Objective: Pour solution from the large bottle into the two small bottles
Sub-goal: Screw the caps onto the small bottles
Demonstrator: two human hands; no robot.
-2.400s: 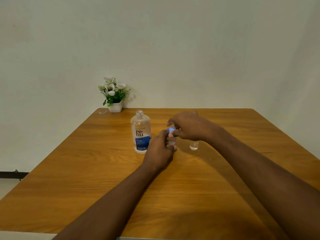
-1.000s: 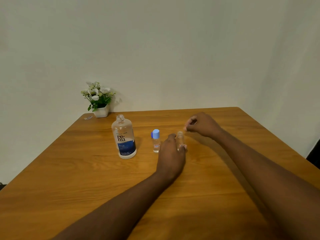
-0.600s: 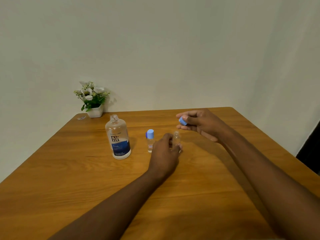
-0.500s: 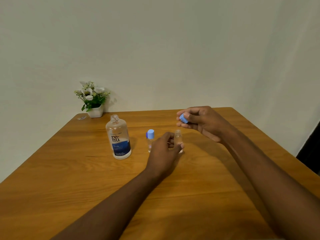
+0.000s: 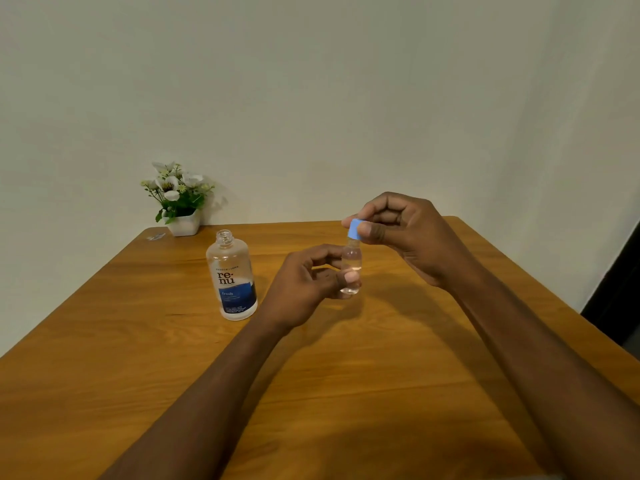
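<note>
**Inspector:** State the position. Reference everything to the large bottle.

**Assistant:** It stands upright and uncapped on the counter, liquid showing in it. To its right the left hand has its grip closed round one small bottle, thumb and fingers on the clear body, which is upright and looks lifted just clear of the wood. The right hand, further right and higher, has its grip pinched on a blue cap sitting at that bottle's neck.

**Inspector:** The second small bottle?

**Assistant:** Not visible; it may be behind the left hand. I cannot tell.

**Inspector:** Step in hand?

**Assistant:** In my judgement, capping. The small bottle carries clear liquid, so pouring into it appears done.

**Inspector:** Recommendations.

**Assistant:** Keep the small bottle vertical and the left grip firm but light; squeezing soft plastic could push liquid out. Seat the cap square on the thread before turning, or it may cross-thread. Turn with the fingertips only. Keep both forearms away from the open large bottle, since a knock would spill it.
</note>
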